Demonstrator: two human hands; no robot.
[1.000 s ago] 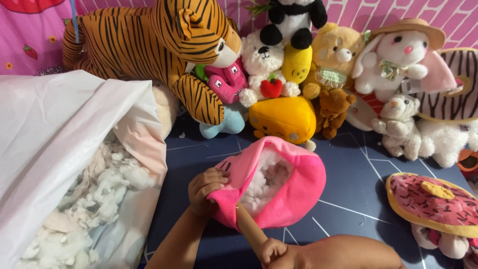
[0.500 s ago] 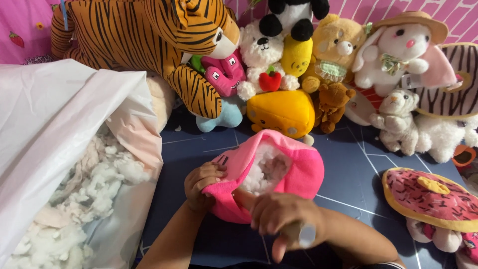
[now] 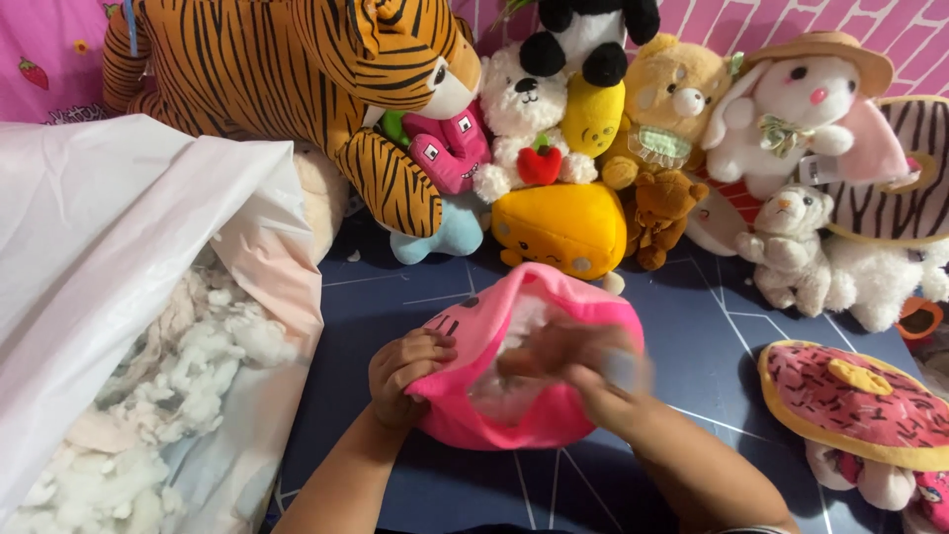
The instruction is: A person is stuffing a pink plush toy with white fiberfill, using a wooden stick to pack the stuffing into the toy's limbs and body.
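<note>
Stuffing looks partly done: the left hand [image 3: 407, 374] grips the rim of the pink plush shell [image 3: 514, 396] on the blue floor mat [image 3: 692, 336], the blurred right hand [image 3: 578, 371] pressing white filling [image 3: 499, 381] inside; the shell sags, unfilled and unclosed.

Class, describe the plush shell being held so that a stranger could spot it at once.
Start at the big tiger plush, then look down to the blue floor mat. Between the hands lies the pink plush shell: unlike its neighbours, it gapes open, showing white stuffing.
</note>
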